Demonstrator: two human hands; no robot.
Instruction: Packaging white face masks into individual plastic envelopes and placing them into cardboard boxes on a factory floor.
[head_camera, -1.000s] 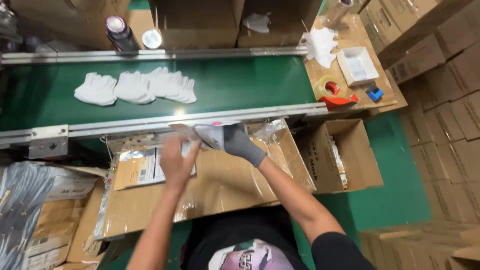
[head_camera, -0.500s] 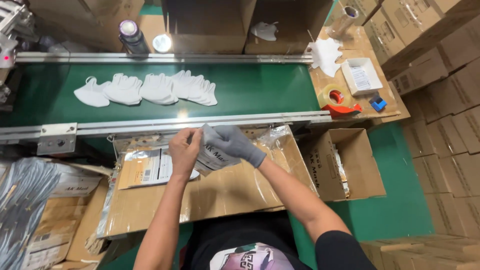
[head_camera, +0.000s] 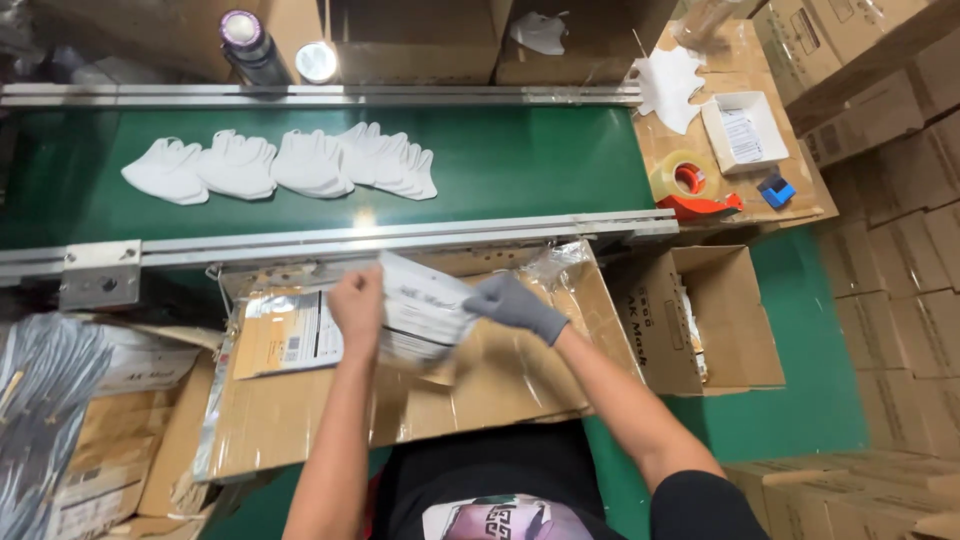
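My bare left hand (head_camera: 358, 308) and my grey-gloved right hand (head_camera: 512, 303) together hold a white printed pouch (head_camera: 424, 310) above a flattened cardboard sheet (head_camera: 500, 390). The left hand grips the pouch's left edge, the right its right edge. Beyond them, a row of white masks (head_camera: 280, 165) lies on the green conveyor belt (head_camera: 540, 160). A stack of flat pouches (head_camera: 285, 335) rests on the cardboard just left of my left hand.
A tape dispenser with a roll (head_camera: 690, 190) and a small white box (head_camera: 745, 130) sit on a cardboard top at right. An open carton (head_camera: 700, 320) stands right of the work sheet. Stacked cartons (head_camera: 890, 200) fill the right side. A dark bottle (head_camera: 250, 45) stands beyond the belt.
Both hands have lowered slightly with the pouch held between them. The masks on the belt have shifted to the right.
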